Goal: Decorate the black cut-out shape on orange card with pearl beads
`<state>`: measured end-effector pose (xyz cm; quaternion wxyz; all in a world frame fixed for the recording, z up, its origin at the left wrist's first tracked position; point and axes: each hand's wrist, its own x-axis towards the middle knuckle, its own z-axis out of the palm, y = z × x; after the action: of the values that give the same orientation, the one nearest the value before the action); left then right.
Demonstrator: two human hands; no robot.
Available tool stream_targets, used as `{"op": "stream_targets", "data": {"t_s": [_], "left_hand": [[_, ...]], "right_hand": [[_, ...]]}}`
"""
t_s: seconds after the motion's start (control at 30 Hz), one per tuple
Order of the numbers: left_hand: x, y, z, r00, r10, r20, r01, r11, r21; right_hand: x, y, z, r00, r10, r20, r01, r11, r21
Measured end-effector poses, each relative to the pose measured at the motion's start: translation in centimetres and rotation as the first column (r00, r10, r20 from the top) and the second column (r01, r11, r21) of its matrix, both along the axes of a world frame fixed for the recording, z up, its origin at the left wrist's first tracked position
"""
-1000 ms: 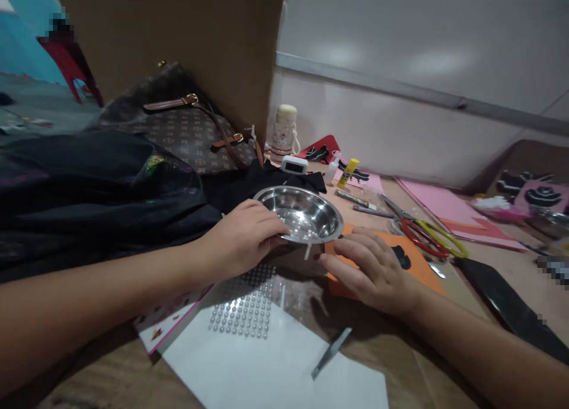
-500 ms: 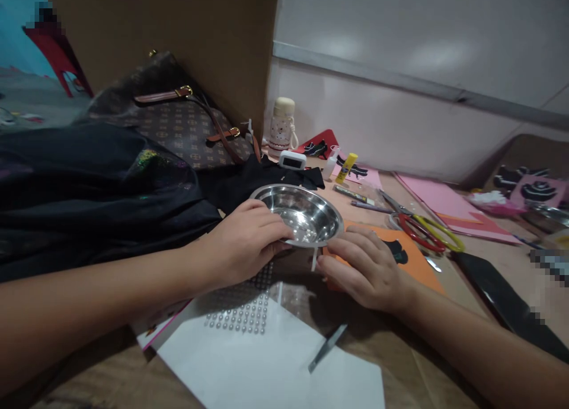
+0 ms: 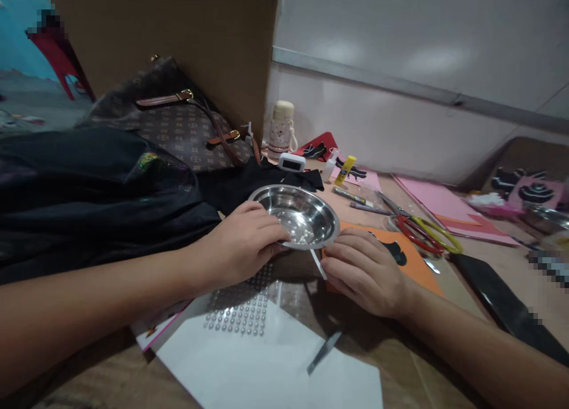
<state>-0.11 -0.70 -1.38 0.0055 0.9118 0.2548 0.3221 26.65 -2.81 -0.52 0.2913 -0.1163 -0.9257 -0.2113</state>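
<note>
My left hand (image 3: 246,240) is closed on the near left rim of a shiny steel bowl (image 3: 317,210), which it holds above the table; small clear bits show inside. My right hand (image 3: 367,269) is at the bowl's near right side, its fingers curled. A thin white strip (image 3: 317,263) runs from under the bowl rim to these fingertips, which seem to pinch its lower end. Below the hands lie a sheet of stick-on pearls (image 3: 240,314), a white paper (image 3: 267,367) and metal tweezers (image 3: 324,352).
Orange paper with a black cutout (image 3: 418,261) lies beyond my right hand, near scissors (image 3: 420,234) and a black phone-like slab (image 3: 493,296). A glue stick (image 3: 345,171), flask (image 3: 281,127) and white timer-like device (image 3: 291,162) stand behind. Dark cloth (image 3: 89,189) and a handbag (image 3: 160,130) are left.
My right hand has shifted slightly down and right, away from the bowl rim. The white strip now slants toward its fingertips. The bowl has moved slightly left.
</note>
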Motion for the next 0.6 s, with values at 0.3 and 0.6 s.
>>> {"op": "stream_targets", "data": {"t_s": [0.3, 0.6], "left_hand": [[-0.01, -0.09, 0.12, 1.000, 0.001, -0.015, 0.000, 1.000, 0.019], [0.05, 0.14, -0.07, 0.999, -0.005, -0.052, 0.007, 0.999, 0.040]], "right_hand": [[-0.05, -0.03, -0.06, 1.000, 0.015, 0.010, -0.015, 0.999, -0.041], [0.11, -0.21, -0.20, 0.999, 0.044, -0.005, -0.044, 0.995, -0.084]]}}
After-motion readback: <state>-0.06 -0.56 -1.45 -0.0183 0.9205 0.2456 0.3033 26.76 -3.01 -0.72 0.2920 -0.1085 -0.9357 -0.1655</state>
